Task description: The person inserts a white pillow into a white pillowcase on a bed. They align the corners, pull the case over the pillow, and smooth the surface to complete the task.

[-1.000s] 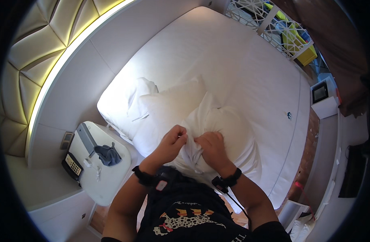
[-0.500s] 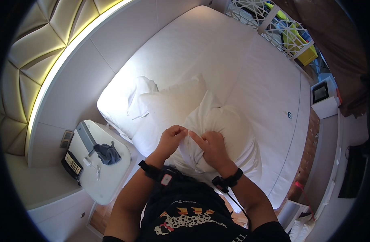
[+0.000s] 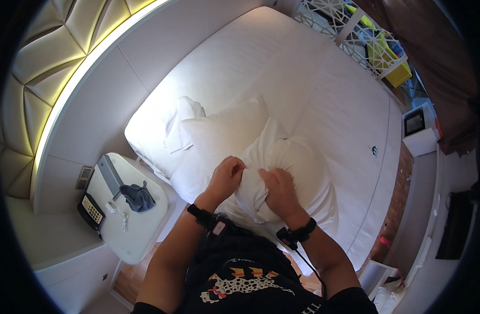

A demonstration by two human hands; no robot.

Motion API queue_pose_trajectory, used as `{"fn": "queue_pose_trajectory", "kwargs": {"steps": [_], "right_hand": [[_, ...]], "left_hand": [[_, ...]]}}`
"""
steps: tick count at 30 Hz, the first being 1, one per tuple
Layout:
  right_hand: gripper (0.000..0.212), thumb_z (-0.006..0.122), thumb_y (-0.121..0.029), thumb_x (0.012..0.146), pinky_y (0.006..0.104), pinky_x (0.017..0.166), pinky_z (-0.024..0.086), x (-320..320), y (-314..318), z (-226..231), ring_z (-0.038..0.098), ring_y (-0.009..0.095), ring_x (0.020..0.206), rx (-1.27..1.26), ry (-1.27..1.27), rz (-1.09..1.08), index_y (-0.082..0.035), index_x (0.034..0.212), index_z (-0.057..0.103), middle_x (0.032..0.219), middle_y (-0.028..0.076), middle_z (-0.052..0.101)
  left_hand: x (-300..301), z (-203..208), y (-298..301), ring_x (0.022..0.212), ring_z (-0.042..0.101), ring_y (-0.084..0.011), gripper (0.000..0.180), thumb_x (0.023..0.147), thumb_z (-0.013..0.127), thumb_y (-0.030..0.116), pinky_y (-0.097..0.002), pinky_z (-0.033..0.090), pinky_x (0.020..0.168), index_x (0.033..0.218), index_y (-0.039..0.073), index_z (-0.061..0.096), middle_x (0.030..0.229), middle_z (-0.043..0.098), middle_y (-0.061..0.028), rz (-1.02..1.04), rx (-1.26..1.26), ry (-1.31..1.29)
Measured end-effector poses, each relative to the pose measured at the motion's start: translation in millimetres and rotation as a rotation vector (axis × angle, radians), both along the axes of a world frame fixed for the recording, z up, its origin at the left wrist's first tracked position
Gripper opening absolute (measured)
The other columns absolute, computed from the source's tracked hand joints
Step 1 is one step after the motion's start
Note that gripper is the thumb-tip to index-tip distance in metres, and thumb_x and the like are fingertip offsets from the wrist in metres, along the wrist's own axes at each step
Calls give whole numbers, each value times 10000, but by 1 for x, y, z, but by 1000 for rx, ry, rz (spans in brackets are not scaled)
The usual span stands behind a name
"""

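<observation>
On the near part of the bed lies a plump pillow in a loose white pillowcase (image 3: 297, 157), its cloth twisted and creased toward me. My left hand (image 3: 227, 175) pinches the fabric along the near left edge, thumb and fingers together. A short gap to the right, my right hand (image 3: 280, 191) is closed on a fold of the same pillowcase, its fingertips partly hidden by the cloth. Another white pillow (image 3: 227, 125) lies just beyond my left hand, with crumpled white cloth (image 3: 183, 123) at its left.
The bed's white sheet (image 3: 329, 99) spreads beyond and to the right. At left a bedside table (image 3: 140, 235) carries a telephone (image 3: 91, 212), a dark grey cloth item (image 3: 138, 197) and a white cable (image 3: 124, 222). A lattice screen (image 3: 350, 39) stands far right.
My hands have moved apart: they were nearly touching at the fabric edge, and now a stretch of pillowcase shows between them. The pillows have stayed in place.
</observation>
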State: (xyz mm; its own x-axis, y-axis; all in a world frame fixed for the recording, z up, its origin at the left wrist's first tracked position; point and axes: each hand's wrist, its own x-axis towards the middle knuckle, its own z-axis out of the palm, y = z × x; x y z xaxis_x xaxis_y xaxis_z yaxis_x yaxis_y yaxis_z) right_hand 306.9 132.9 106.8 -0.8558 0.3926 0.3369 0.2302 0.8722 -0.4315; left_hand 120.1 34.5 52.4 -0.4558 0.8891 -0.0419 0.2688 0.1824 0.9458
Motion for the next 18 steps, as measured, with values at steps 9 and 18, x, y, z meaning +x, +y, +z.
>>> {"fn": "queue_pose_trajectory", "kwargs": {"steps": [9,18], "right_hand": [[138,650,-34,804,443,789,435,3,-4,-9,576,316,897,-13,84,-18,-68,937,650,907,86,559],[169,651,-14,796,445,965,478,3,-1,-5,620,346,1103,-7,96,45,-37,964,656,1176,129,669]], "left_hand": [[12,20,-28,841,661,-168,124,1004,661,97,-315,535,745,1058,-12,688,943,710,-104,7,-72,34],[7,-12,1,830,665,-276,144,994,676,138,-361,537,762,982,-6,666,892,693,-155,1,-67,-131]]}}
